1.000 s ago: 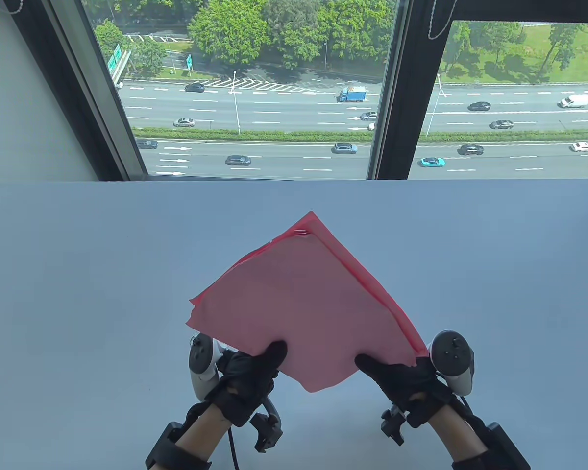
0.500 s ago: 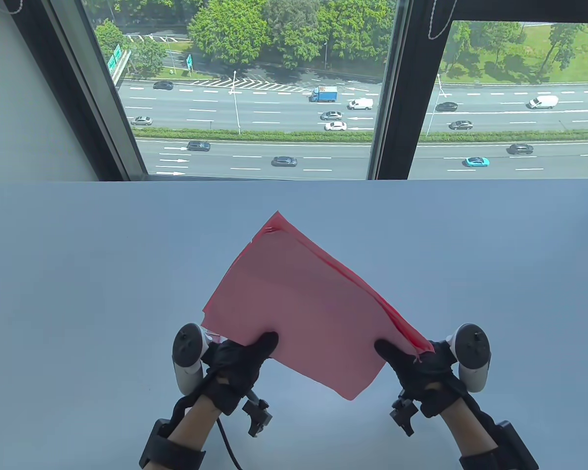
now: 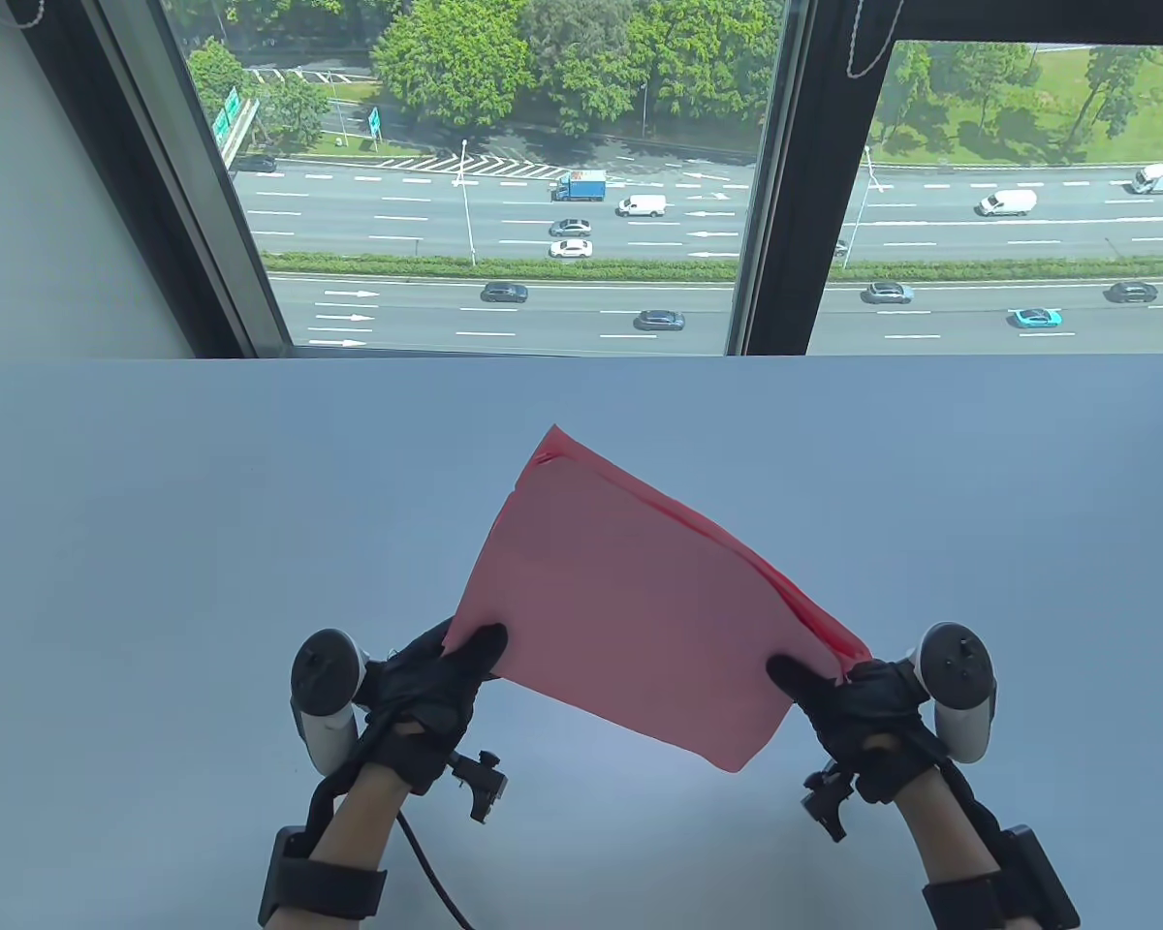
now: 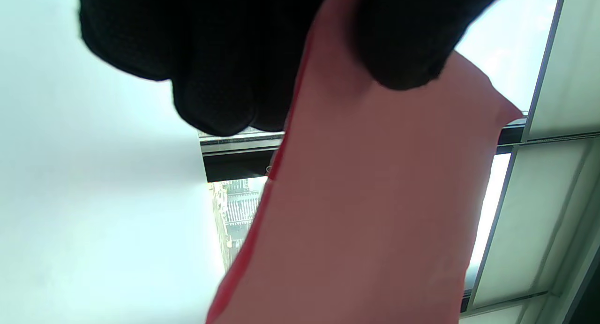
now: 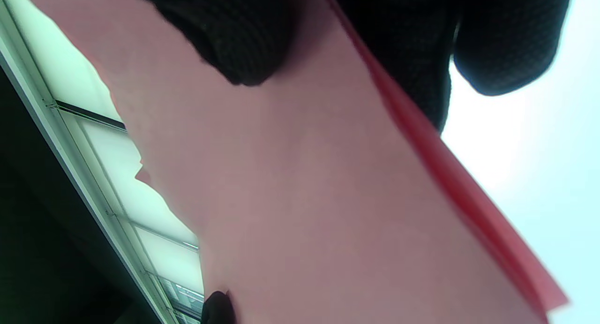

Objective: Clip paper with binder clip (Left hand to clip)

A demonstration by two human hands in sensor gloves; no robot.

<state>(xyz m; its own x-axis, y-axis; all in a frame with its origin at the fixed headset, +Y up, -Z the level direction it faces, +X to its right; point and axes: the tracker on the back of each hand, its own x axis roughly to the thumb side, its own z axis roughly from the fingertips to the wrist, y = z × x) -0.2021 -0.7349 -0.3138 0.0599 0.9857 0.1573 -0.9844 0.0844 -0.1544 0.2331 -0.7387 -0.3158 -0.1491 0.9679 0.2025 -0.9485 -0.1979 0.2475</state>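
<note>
A stack of pink paper sheets (image 3: 630, 601) is held up off the grey table, tilted, with its far corner pointing toward the window. My left hand (image 3: 446, 668) pinches the stack's left corner, thumb on top. My right hand (image 3: 838, 693) pinches its right corner, thumb on top. In the left wrist view the paper (image 4: 375, 211) runs between thumb and fingers (image 4: 211, 80). The right wrist view shows the same sheets (image 5: 304, 197) under my thumb (image 5: 234, 42), their edges slightly fanned. No binder clip is visible in any view.
The grey table (image 3: 155, 542) spreads wide around the hands. Its far edge meets a window (image 3: 504, 194) with dark frames.
Both hands have moved apart along the stack's near edges to its corners. The stack has turned clockwise and its sheets have come more into line.
</note>
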